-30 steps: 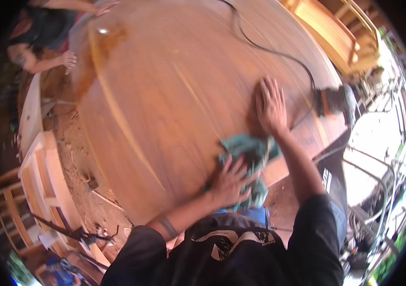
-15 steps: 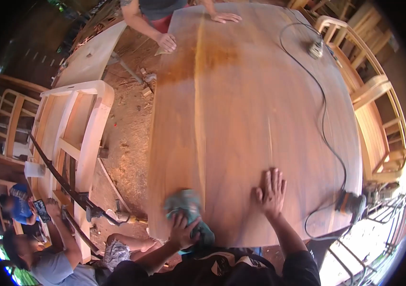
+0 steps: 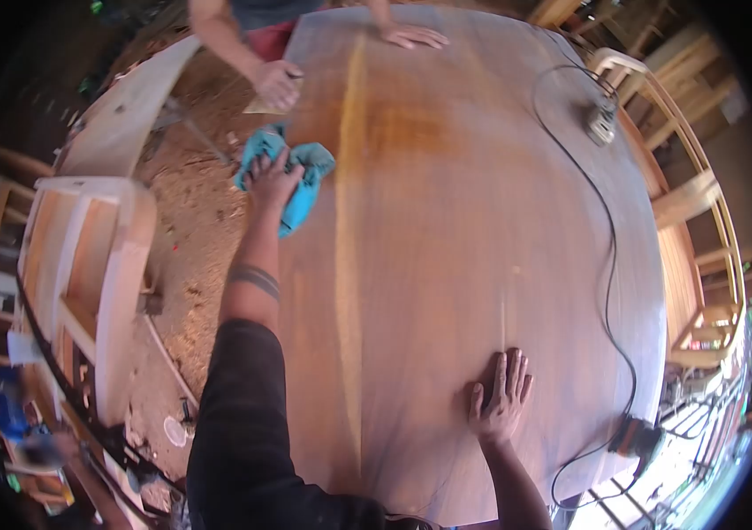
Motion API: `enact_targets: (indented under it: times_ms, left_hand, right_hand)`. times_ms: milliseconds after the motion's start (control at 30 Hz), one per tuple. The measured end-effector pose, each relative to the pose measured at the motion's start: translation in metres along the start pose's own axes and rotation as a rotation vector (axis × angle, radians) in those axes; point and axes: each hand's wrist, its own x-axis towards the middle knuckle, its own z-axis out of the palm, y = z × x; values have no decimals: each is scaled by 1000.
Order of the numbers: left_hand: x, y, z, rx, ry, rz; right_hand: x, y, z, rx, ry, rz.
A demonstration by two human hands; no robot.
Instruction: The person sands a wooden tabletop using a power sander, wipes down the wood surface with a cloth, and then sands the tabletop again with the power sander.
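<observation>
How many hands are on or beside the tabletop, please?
4: right hand flat near the front; left hand on the blue cloth at the left edge; a co-worker's hand beyond it, their other hand flat at the far end.

1. Light: daylight strongest at near right, blown out to white; far left dim.
2. Tabletop: mostly even light, pale hazy sheen toward right edge.
3. Shadow: soft, dark, just left of the right hand.
4. Optics: strong wide-angle bowing — corners black.
5. Blur: near left smeared — blue shirt lacks detail.
</observation>
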Motion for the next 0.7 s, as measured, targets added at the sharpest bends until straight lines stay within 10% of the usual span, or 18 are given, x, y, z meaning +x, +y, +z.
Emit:
enact_targets:
  times_ms: [267, 700]
  left_hand:
    - [-40, -15, -6, -1, 29, -66]
    - [-418, -93, -69, -35, 138, -90]
  right_hand:
    - [-2, -3, -1, -1, 35, -7]
    - [-6, 13, 23, -35, 191, -116]
